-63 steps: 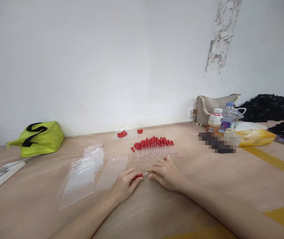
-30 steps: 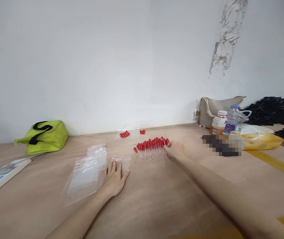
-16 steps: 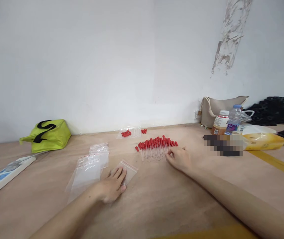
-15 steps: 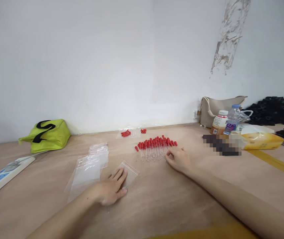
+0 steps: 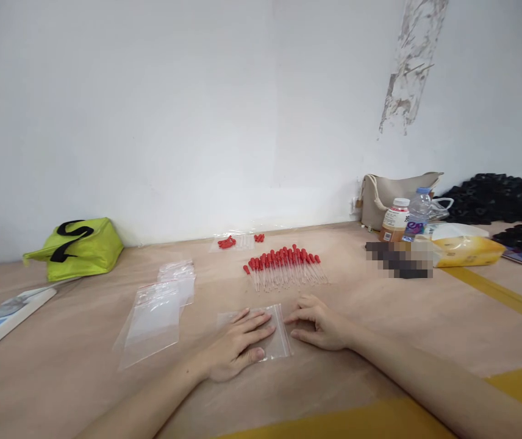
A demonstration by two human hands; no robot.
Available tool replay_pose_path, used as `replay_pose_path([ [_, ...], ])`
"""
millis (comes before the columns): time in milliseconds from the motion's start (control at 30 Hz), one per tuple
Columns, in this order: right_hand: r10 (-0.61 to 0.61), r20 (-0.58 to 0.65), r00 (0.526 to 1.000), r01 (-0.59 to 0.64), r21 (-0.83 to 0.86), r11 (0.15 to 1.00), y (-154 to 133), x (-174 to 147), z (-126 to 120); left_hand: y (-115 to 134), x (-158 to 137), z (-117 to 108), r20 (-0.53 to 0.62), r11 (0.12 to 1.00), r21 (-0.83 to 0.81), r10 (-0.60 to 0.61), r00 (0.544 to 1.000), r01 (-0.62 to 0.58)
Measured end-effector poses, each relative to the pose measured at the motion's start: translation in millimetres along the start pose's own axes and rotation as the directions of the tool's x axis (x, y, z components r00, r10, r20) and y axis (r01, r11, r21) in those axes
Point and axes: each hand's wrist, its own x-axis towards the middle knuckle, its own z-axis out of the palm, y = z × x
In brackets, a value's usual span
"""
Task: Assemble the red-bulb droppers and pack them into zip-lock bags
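Note:
My left hand [image 5: 237, 349] lies flat with fingers stretched out, pressing on a small clear zip bag [image 5: 280, 342] on the brown paper surface. The bag's zip edge points to the right, and part of the bag is hidden under my palm. Right at that edge is my right hand [image 5: 321, 326], its fingers bent and apart from the thumb, with nothing visible between them. Behind both hands lies a row of glass droppers [image 5: 283, 268], red bulbs away from me. More clear zip bags [image 5: 153, 326] lie in an overlapping pile to the left.
Near the wall is a clear bag [image 5: 243, 242] with red bulbs in it or beside it. A yellow-green bag [image 5: 87, 250] and a power strip [image 5: 9, 323] lie left. Bottles [image 5: 396, 222], a tissue pack [image 5: 469, 247] and a black pile [image 5: 503, 198] stand right.
My left hand has slid right with the zip bag, which has turned so its zip edge faces right. My right hand has come away from the droppers to that edge.

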Motion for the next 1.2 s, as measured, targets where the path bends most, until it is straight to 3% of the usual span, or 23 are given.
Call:
replay_pose_path([
  [333,-0.027,0.006,1.0,0.027,0.039,0.999,5,-1,2,-4,-3,8,-0.128,0.998,-0.044,-0.045,0.991,0.04],
  [1067,-0.163,0.043,0.986,0.166,-0.085,0.982,-8,2,-2,-2,3,11,-0.145,0.997,-0.041,-0.072,0.987,0.067],
  [1200,-0.259,0.094,0.961,0.26,0.006,0.966,-9,3,-2,0,3,11,-0.184,0.991,-0.086,-0.115,0.976,0.1],
])
